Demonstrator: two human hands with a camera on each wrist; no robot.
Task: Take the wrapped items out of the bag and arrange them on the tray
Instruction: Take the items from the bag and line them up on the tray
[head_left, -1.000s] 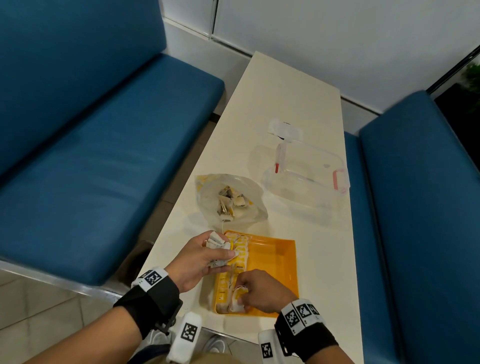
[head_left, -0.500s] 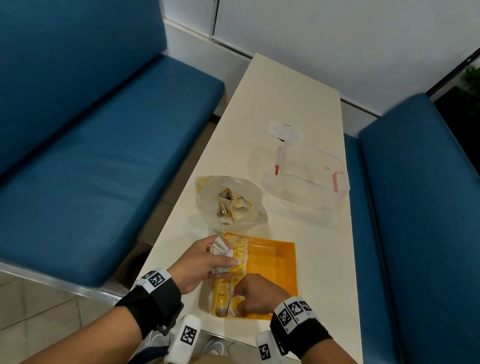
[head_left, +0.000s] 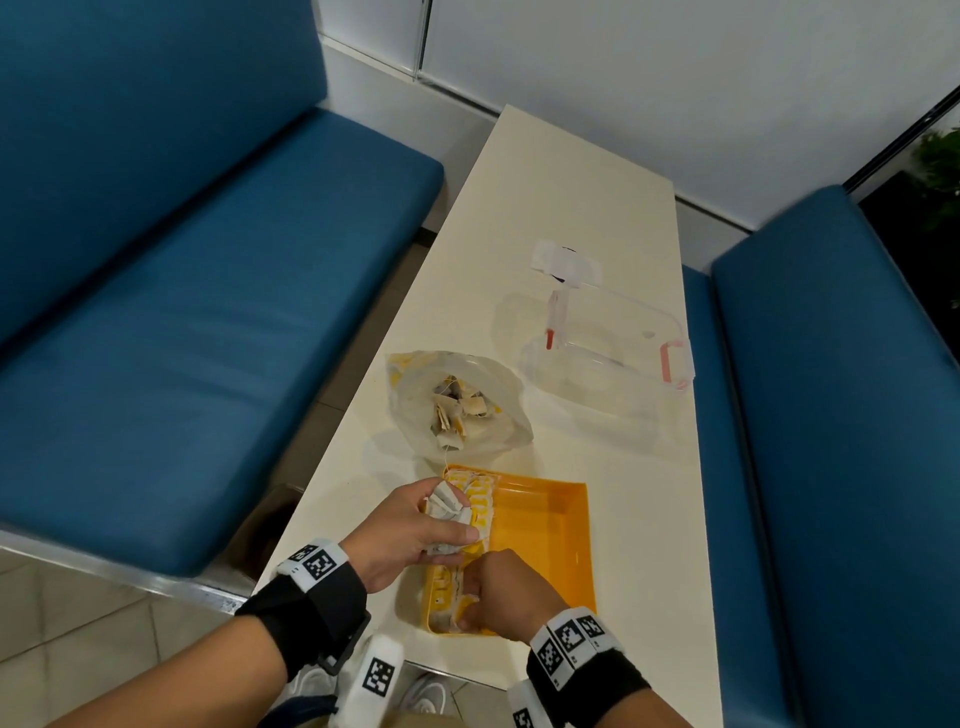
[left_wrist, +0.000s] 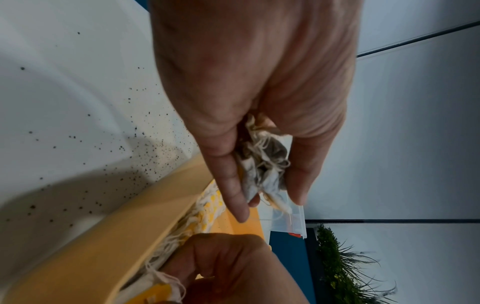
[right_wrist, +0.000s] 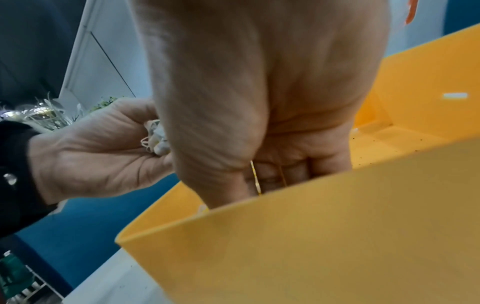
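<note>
Your left hand (head_left: 410, 530) clutches a bunch of wrapped items (head_left: 445, 506) over the orange tray's (head_left: 550, 545) left edge. Your right hand (head_left: 506, 592), fingers curled, seems to pinch an item inside the tray's near-left corner. The bag (head_left: 457, 410) sits just beyond the tray.

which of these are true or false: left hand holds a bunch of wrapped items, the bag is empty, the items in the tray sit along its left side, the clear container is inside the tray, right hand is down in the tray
1. The left hand holds a bunch of wrapped items. True.
2. The bag is empty. False: wrapped items still lie inside it.
3. The items in the tray sit along its left side. True.
4. The clear container is inside the tray. False: it stands on the table, beyond the tray.
5. The right hand is down in the tray. True, at its near left corner.
</note>
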